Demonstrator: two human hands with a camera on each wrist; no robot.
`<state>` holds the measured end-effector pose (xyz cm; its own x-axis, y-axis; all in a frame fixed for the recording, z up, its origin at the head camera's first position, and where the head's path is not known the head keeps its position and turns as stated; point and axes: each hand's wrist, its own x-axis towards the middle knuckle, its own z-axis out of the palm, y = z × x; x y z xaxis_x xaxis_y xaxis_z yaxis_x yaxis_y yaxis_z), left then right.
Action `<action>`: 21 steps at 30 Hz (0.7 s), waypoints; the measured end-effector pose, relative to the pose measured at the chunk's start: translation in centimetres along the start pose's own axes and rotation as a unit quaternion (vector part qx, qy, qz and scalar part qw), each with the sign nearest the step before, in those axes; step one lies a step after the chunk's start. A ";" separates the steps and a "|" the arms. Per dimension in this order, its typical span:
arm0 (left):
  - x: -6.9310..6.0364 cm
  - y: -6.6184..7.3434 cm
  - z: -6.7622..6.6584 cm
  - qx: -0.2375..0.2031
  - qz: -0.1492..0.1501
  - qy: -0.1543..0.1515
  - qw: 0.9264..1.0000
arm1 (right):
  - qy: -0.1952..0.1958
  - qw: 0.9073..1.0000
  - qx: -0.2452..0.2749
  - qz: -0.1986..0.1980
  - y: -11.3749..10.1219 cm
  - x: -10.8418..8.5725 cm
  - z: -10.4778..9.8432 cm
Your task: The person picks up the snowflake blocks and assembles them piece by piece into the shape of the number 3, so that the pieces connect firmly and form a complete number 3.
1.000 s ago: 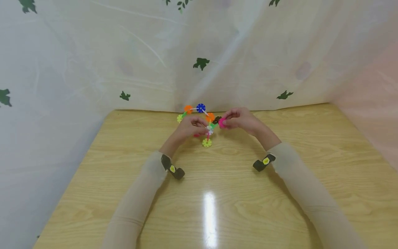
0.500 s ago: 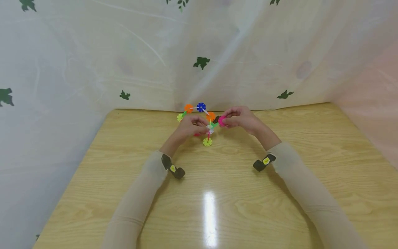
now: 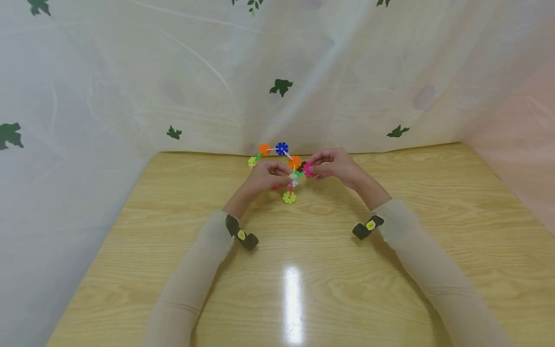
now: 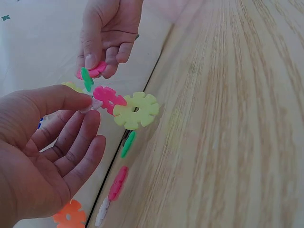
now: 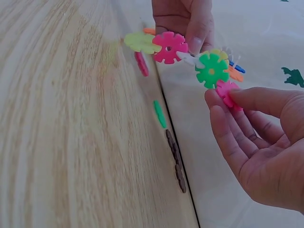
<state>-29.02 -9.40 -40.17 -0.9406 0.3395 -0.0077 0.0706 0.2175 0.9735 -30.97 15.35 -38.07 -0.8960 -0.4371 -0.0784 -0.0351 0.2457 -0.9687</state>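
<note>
Slotted plastic snowflake discs are joined into a chain between the hands. My left hand [image 3: 265, 176] pinches a white disc [image 5: 188, 58] of this chain between thumb and fingertips. From that disc a pink disc [image 4: 110, 99] and a yellow disc [image 3: 289, 197] stick out toward me. My right hand [image 3: 337, 167] pinches another pink disc [image 5: 228, 95], which meets a green disc [image 5: 212, 70] on the chain; whether the slots are fully pushed together I cannot tell. Farther back, the chain includes a blue disc [image 3: 282, 148] and orange discs, partly behind my left hand.
Loose discs lie along the table's far edge: a green one [image 5: 159, 114] and brown ones [image 5: 174, 148] in the right wrist view, a pink one [image 4: 118, 183] and a white one [image 4: 102, 212] in the left. A leaf-patterned curtain [image 3: 208, 96] hangs behind the wooden table [image 3: 338, 270].
The chain has shifted very slightly right and up, and the pink disc in my right hand slightly left. Both hands keep their hold and barely move.
</note>
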 end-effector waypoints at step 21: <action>0.0 0.0 -0.1 -0.022 0.008 -0.010 1.000 | 0.011 0.999 -0.003 -0.032 0.1 -0.1 0.0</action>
<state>-29.03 -9.45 -40.15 -0.9325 0.3613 0.0037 0.0708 0.1725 0.9825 -30.88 15.40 -38.12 -0.9015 -0.4326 -0.0102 -0.0960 0.2230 -0.9701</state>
